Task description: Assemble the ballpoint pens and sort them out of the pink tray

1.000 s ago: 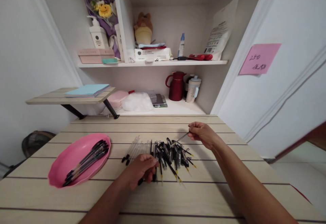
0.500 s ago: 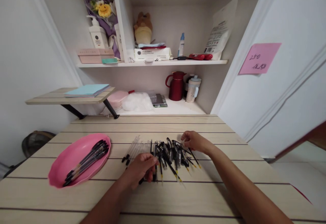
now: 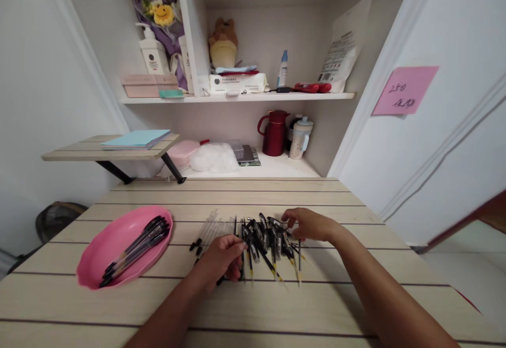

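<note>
Refill (image 3: 299, 266) now points toward me at the right edge of the pen-part pile (image 3: 264, 238), seemingly aligned with other refills (image 3: 273, 264), the right hand (image 3: 312, 225) lowered and half-curled, the left hand (image 3: 221, 255) pinched at the pile's left, both grips unreadable.

On the slatted counter (image 3: 253, 306), the left hand (image 3: 222, 258) is curling at the near left edge of a pile of pen parts (image 3: 265, 237), its grasp unclear. The right hand (image 3: 310, 224) is bending over the pile's right side, and a dark refill (image 3: 299, 261) is jutting out below it. Clear tubes (image 3: 208, 229) are lying just beyond the left hand. Farther left, a pink tray (image 3: 98, 245) is holding pens (image 3: 136, 252). Beyond both hands, a red jug (image 3: 275, 136) is standing beside a speckled cup (image 3: 297, 145).
</note>
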Tool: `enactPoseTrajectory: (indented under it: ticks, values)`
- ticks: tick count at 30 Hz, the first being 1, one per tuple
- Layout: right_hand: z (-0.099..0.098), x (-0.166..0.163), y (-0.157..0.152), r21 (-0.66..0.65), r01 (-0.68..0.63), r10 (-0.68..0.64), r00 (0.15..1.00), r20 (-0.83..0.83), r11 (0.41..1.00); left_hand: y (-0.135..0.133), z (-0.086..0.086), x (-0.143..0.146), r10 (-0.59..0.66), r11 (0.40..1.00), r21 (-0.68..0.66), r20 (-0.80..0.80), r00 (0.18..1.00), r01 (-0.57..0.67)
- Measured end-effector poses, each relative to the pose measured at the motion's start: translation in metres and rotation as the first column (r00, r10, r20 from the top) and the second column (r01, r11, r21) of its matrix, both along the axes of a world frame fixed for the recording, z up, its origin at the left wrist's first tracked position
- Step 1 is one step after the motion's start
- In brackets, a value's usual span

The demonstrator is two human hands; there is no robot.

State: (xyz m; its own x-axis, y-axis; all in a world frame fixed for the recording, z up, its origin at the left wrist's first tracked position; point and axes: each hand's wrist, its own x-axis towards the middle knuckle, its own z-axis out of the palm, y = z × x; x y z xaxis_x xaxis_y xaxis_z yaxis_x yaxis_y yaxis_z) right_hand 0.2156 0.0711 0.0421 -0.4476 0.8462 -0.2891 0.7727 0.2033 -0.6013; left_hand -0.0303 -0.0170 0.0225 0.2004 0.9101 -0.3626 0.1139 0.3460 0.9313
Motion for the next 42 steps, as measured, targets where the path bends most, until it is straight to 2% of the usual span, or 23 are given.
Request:
enactPoseTrajectory:
  ticks: [3,6,8,9,10,12,13,15,17,20,23,25,28,30,33,36,39,41,42]
  values:
    - [0.002,0.001,0.001,0.054,-0.024,0.021,0.997,0.070,0.998,0.000,-0.001,0.001,0.010,1.000,0.013,0.015,1.000,-0.010]
    - [0.006,-0.002,0.001,0.220,0.023,-0.060,0.985,0.164,0.975,0.000,-0.005,0.002,0.027,0.999,0.033,0.040,0.999,-0.028]
    - [0.009,-0.010,-0.003,0.333,0.109,-0.154,0.982,0.111,0.937,0.000,-0.008,0.004,0.035,0.998,0.058,0.058,0.998,-0.038]
    - [0.011,-0.017,-0.007,0.341,0.150,-0.171,0.985,0.033,0.928,0.000,-0.010,0.005,0.034,0.996,0.076,0.064,0.997,-0.039]
    - [0.011,-0.025,-0.013,0.305,0.162,-0.146,0.986,-0.076,0.939,0.000,-0.012,0.007,0.032,0.995,0.094,0.067,0.997,-0.039]
    - [0.010,-0.044,-0.025,0.057,0.044,-0.023,0.944,-0.329,0.997,0.000,-0.015,0.010,0.020,0.992,0.125,0.068,0.998,-0.028]
    - [0.009,-0.052,-0.031,-0.075,-0.043,0.008,0.907,-0.422,0.996,-0.001,-0.016,0.011,0.012,0.991,0.134,0.062,0.998,-0.020]
    - [0.008,-0.065,-0.039,-0.201,-0.138,0.013,0.852,-0.523,0.970,-0.002,-0.015,0.013,-0.003,0.990,0.140,0.041,0.999,-0.003]
    - [0.010,-0.065,-0.038,-0.225,-0.088,-0.055,0.827,-0.559,0.970,-0.003,-0.012,0.012,-0.008,0.990,0.144,0.003,1.000,0.007]
    - [0.015,-0.043,-0.024,-0.169,0.135,-0.208,0.792,-0.573,0.976,-0.001,-0.008,0.007,0.036,0.984,0.177,-0.102,0.994,-0.017]
    - [0.016,-0.014,-0.009,-0.102,0.176,-0.203,0.846,-0.493,0.979,0.004,-0.004,0.000,0.127,0.950,0.313,-0.308,0.943,-0.026]
    - [0.014,-0.004,-0.004,-0.044,0.133,-0.140,0.917,-0.373,0.990,0.007,-0.002,-0.004,0.174,0.921,0.389,-0.428,0.887,0.007]
    - [0.009,-0.004,-0.004,0.089,0.047,-0.034,0.989,-0.146,0.995,0.009,-0.001,-0.008,0.204,0.899,0.435,-0.510,0.835,0.046]
    - [0.008,-0.010,-0.005,0.161,0.012,-0.006,0.999,-0.041,0.987,0.009,0.000,-0.010,0.228,0.895,0.445,-0.530,0.817,0.039]
    - [0.011,-0.013,-0.007,0.200,0.013,-0.016,1.000,0.012,0.980,0.011,-0.001,-0.013,0.263,0.897,0.443,-0.543,0.798,0.006]
    - [0.011,-0.010,-0.005,0.172,0.026,-0.035,0.998,0.050,0.985,0.015,0.001,-0.016,0.262,0.899,0.438,-0.554,0.790,0.009]
    - [0.009,-0.006,-0.002,0.135,0.026,-0.039,0.995,0.097,0.991,0.019,0.012,-0.030,0.322,0.878,0.479,-0.561,0.763,-0.018]
    - [0.009,-0.004,-0.002,0.156,0.012,-0.031,0.993,0.118,0.988,0.021,0.024,-0.054,0.410,0.847,0.530,-0.596,0.691,-0.045]
    - [0.009,-0.005,-0.002,0.175,0.005,-0.027,0.992,0.127,0.985,0.021,0.030,-0.070,0.468,0.831,0.553,-0.641,0.608,-0.056]
